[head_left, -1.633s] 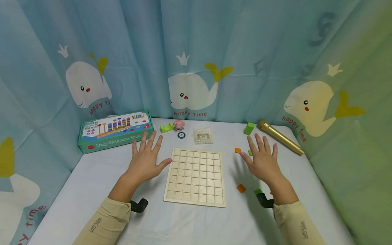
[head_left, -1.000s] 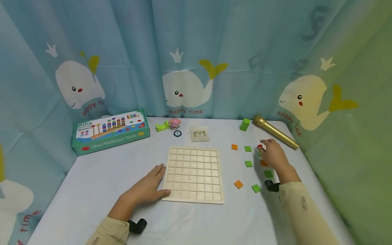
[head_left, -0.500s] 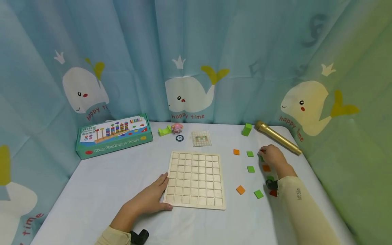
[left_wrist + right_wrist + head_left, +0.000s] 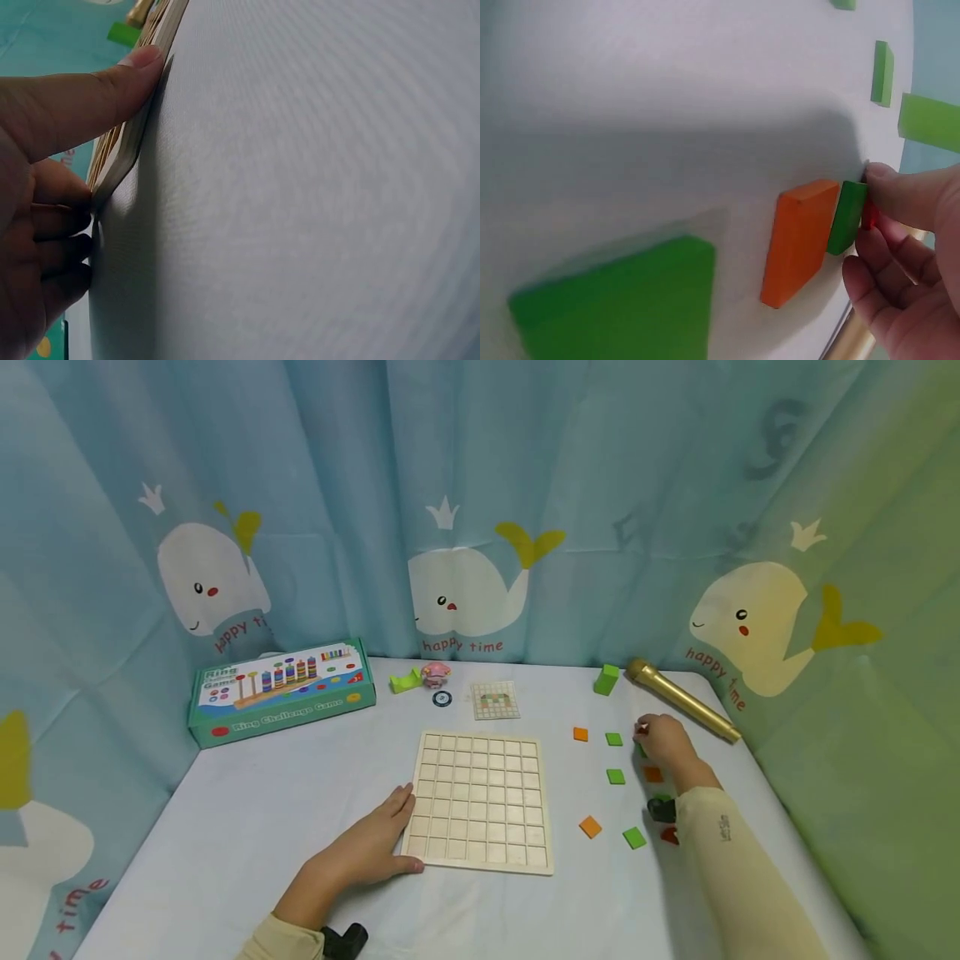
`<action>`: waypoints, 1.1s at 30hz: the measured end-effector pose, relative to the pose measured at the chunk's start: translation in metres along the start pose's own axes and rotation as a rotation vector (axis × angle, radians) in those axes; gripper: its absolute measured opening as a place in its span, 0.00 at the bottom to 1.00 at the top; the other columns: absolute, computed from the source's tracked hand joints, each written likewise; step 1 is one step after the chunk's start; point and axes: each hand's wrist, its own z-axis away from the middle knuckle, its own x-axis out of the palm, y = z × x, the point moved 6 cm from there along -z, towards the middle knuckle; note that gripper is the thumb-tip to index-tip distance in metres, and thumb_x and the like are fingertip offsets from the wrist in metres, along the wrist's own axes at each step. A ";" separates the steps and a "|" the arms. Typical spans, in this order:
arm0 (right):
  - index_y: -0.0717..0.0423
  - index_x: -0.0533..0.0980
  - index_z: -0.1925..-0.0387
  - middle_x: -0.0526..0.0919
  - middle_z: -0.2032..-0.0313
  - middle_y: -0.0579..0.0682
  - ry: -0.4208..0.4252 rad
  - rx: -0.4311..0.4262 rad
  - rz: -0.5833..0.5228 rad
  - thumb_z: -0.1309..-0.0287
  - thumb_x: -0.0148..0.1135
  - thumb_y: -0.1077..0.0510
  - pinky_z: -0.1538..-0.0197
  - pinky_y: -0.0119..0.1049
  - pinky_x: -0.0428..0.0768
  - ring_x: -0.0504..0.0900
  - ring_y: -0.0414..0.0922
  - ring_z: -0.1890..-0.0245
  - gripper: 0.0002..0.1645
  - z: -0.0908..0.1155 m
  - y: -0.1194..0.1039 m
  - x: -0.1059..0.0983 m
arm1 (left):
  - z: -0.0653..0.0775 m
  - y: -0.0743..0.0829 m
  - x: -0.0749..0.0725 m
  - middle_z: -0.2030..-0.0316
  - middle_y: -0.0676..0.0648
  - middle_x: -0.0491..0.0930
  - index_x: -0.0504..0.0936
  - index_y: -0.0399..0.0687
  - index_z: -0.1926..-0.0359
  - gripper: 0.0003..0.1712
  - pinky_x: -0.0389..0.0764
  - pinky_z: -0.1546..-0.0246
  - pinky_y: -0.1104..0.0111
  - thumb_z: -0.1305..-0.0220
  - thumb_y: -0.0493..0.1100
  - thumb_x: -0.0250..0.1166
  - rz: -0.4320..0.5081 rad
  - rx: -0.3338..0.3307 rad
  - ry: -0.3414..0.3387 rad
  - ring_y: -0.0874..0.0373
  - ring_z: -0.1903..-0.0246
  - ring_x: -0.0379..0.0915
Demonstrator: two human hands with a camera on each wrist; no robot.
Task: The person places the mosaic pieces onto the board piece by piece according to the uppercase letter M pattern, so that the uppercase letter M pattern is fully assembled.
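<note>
My left hand rests at the near left corner of the pale gridded board. Its thumb lies along the front edge and its fingers touch the left edge, as the left wrist view also shows. To the right of the board, my right hand pinches a small red tile between thumb and fingers. A green tile stands close beside the red one in the right wrist view, with an orange tile nearer the camera. My hand partly hides the red tile.
Several loose tiles, among them an orange tile and a green tile, lie right of the board. Behind are a patterned card, a green block, a gold microphone, a pink figurine and a game box.
Both hands, raised and spread at first, have come down. The left has settled on the board's corner; the right has reached the far right tiles and taken hold of the red one.
</note>
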 end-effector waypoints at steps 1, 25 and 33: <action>0.76 0.75 0.46 0.77 0.53 0.71 -0.007 0.001 0.000 0.33 0.61 0.64 0.48 0.56 0.77 0.77 0.61 0.55 0.20 0.000 0.000 0.000 | 0.000 0.000 0.000 0.23 0.34 0.47 0.54 0.28 0.25 0.61 0.58 0.29 0.50 0.45 0.60 0.75 0.001 0.001 0.000 0.41 0.24 0.43; 0.67 0.78 0.57 0.81 0.57 0.64 0.038 -0.017 -0.207 0.35 0.64 0.63 0.59 0.43 0.78 0.77 0.54 0.59 0.10 0.015 -0.018 -0.023 | 0.001 0.000 -0.001 0.22 0.37 0.47 0.54 0.30 0.24 0.60 0.56 0.28 0.54 0.43 0.59 0.74 -0.030 -0.020 0.001 0.44 0.23 0.42; 0.66 0.79 0.56 0.83 0.56 0.62 0.035 -0.077 -0.244 0.34 0.65 0.62 0.58 0.45 0.80 0.80 0.56 0.57 0.10 0.025 -0.063 -0.018 | -0.001 -0.001 0.001 0.22 0.38 0.47 0.54 0.32 0.24 0.60 0.57 0.28 0.55 0.43 0.61 0.73 -0.047 -0.028 0.004 0.45 0.23 0.42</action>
